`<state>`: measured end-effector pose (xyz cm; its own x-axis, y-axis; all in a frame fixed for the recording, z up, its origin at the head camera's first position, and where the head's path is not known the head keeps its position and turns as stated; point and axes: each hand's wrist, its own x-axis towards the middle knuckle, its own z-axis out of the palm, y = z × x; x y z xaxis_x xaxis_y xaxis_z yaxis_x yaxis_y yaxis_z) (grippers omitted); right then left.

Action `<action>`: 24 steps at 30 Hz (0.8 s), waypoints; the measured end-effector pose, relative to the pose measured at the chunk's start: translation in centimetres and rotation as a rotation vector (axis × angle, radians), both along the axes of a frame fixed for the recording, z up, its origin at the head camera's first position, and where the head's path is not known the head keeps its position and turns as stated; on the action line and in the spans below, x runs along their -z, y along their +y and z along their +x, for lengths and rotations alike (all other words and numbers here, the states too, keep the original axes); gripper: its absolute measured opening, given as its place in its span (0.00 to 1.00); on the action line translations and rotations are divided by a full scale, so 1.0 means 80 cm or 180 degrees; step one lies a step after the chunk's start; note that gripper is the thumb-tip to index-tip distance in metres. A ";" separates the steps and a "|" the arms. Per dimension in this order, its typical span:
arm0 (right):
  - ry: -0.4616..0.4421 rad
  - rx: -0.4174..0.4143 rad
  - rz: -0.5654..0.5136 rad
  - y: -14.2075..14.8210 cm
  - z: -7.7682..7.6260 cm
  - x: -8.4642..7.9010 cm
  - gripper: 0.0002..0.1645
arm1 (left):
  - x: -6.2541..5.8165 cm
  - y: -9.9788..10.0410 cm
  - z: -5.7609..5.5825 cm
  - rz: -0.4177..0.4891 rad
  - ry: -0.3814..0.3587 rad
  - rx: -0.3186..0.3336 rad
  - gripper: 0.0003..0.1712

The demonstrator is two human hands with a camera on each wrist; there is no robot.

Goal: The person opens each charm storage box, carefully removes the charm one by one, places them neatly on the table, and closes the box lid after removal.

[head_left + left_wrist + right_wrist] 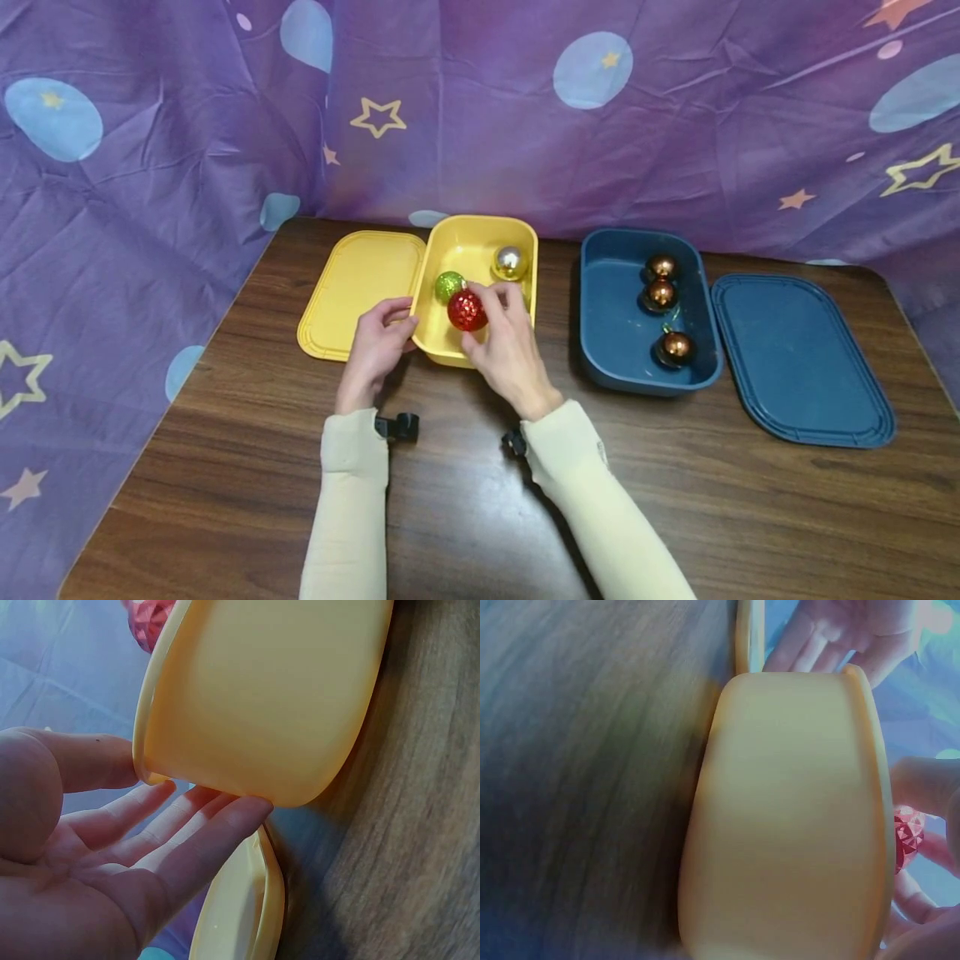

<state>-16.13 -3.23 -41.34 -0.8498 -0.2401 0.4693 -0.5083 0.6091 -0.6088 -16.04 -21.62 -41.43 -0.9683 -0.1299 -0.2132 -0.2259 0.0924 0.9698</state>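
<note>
A glittery red Christmas ball (467, 310) is between the thumb and fingers of my right hand (508, 346), over the yellow container (472, 360). In the right wrist view, the container wall hides part of the red ball (907, 838). My left hand (380, 346) holds the container's near left corner. In the left wrist view, the thumb is at the rim and the fingers (225, 829) lie against the outer wall. Inside the container are a glittery green ball (449, 287) and a shiny silver-gold ball (509, 263).
A yellow lid (363, 287) lies left of the yellow container. To the right stands a blue container (611, 325) with three shiny brown balls (675, 348) along its right side. Beyond it, a blue lid (806, 358) lies on the wooden table (465, 517). A purple patterned cloth (480, 158) hangs behind.
</note>
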 end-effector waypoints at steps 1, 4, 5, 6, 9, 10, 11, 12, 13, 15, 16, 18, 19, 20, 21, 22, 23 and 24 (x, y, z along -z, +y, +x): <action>-0.0003 -0.0001 -0.0026 0.001 0.001 0.000 0.40 | 0.000 0.000 0.000 0.0006 -0.0002 -0.0002 0.23; -0.0044 0.0014 -0.0130 0.003 0.003 0.000 0.38 | 0.001 0.000 -0.001 0.0022 -0.0003 -0.0004 0.23; -0.0058 0.0020 -0.0172 0.003 0.004 -0.001 0.37 | 0.001 0.000 -0.001 0.0021 -0.0003 -0.0003 0.23; -0.0069 0.0030 -0.0209 0.004 0.004 -0.001 0.36 | 0.001 0.000 -0.001 0.0022 -0.0004 -0.0007 0.23; -0.0081 0.0039 -0.0298 0.006 0.006 -0.002 0.35 | 0.001 0.000 -0.001 0.0031 0.0013 -0.0016 0.23; -0.0075 0.0036 -0.0323 0.007 0.006 -0.002 0.34 | 0.001 0.000 -0.001 0.0036 0.0019 -0.0018 0.23; -0.0067 0.0032 -0.0342 0.007 0.007 -0.003 0.34 | 0.001 0.000 -0.001 0.0040 0.0023 -0.0020 0.23; -0.0062 0.0028 -0.0361 0.008 0.007 -0.003 0.34 | 0.001 0.000 -0.001 0.0044 0.0025 -0.0023 0.23; -0.0056 0.0020 -0.0389 0.008 0.008 -0.004 0.33 | 0.002 0.000 -0.001 0.0041 0.0026 -0.0022 0.23; -0.0048 0.0015 -0.0437 0.009 0.009 -0.006 0.33 | 0.002 0.000 -0.001 0.0030 0.0015 -0.0022 0.23; -0.0044 0.0011 -0.0463 0.010 0.009 -0.007 0.33 | 0.002 0.000 -0.001 0.0015 0.0009 -0.0021 0.23; -0.0043 0.0010 -0.0507 0.011 0.010 -0.008 0.34 | 0.001 0.000 -0.001 -0.0006 -0.0005 -0.0022 0.23; -0.0042 0.0010 -0.0535 0.011 0.011 -0.009 0.34 | 0.001 0.000 0.000 -0.0009 -0.0010 -0.0022 0.23; -0.0044 0.0015 -0.0558 0.012 0.012 -0.011 0.34 | 0.001 0.000 0.000 -0.0007 -0.0013 -0.0022 0.23; -0.0056 0.0019 -0.0586 0.012 0.013 -0.012 0.34 | 0.001 -0.001 0.000 -0.0005 -0.0015 -0.0020 0.23; -0.0073 0.0023 -0.0621 0.013 0.014 -0.013 0.34 | 0.000 0.000 0.000 0.0002 -0.0017 -0.0022 0.23; -0.0097 0.0030 -0.0658 0.013 0.014 -0.013 0.34 | 0.000 -0.001 0.000 0.0005 -0.0018 -0.0021 0.23; -0.0126 0.0029 -0.0701 0.014 0.016 -0.014 0.34 | 0.000 -0.001 0.000 0.0008 -0.0014 -0.0018 0.23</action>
<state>-14.88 -2.13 -40.20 -0.8702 -0.1278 0.4758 -0.4765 0.4638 -0.7469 -16.08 -21.67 -41.42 -0.9666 -0.1348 -0.2179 -0.2307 0.0886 0.9690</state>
